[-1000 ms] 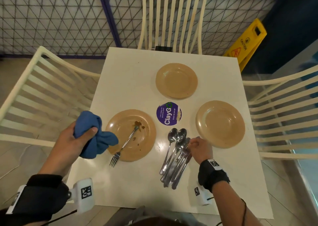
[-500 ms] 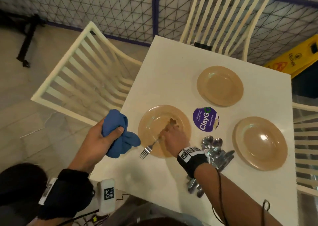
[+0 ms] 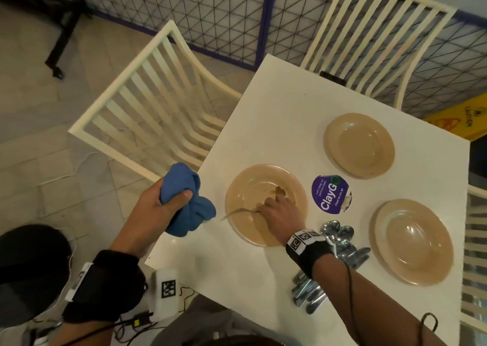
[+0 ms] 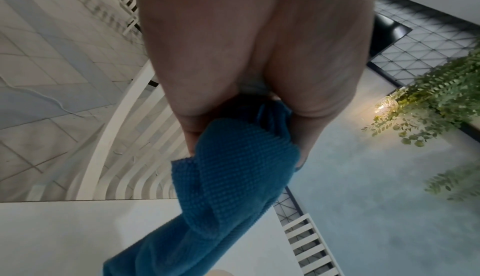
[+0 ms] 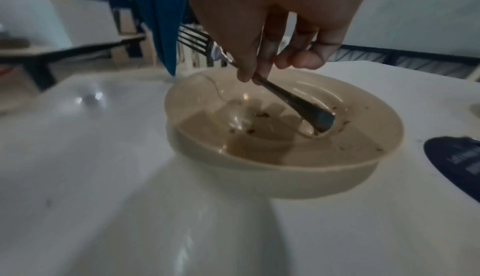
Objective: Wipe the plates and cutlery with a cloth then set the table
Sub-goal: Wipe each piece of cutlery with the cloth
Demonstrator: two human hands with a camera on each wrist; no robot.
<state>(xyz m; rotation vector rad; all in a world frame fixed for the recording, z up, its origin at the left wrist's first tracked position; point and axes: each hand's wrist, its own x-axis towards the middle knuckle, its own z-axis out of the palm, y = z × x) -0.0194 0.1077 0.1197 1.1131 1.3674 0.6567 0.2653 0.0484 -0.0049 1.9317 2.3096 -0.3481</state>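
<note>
Fork coming off the dirty plate, cloth waiting at the table's edge.

Your right hand pinches the fork mid-handle, tines raised toward the blue cloth bunched in your left hand, likely so you can wipe it. The soiled plate sits near the table edge by a chair. Two cleaner plates and the spare cutlery lie to your right; bare tabletop lies beyond.
</note>
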